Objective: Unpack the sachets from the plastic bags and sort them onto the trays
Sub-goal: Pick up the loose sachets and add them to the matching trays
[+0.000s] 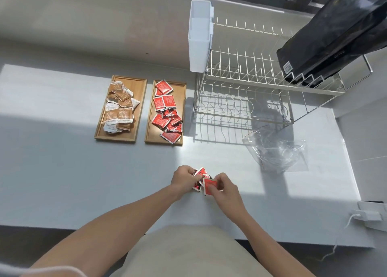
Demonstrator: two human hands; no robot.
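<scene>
Two wooden trays lie side by side on the white counter. The left tray [139,84] holds a heap of brown sachets [120,107]. The right tray [149,130] holds several red sachets [167,113]. Near the front edge, my left hand [183,180] and my right hand [225,190] meet over a small bunch of red sachets [204,179]. Both hands grip that bunch; my right fingers pinch one red sachet [210,185] at its front. An empty clear plastic bag [276,151] lies crumpled to the right.
A white wire dish rack [247,82] stands at the back right, with a white plastic caddy [200,36] on its left end and a black bag [335,36] leaning in it. A white charger with its cable [366,216] sits at the far right edge.
</scene>
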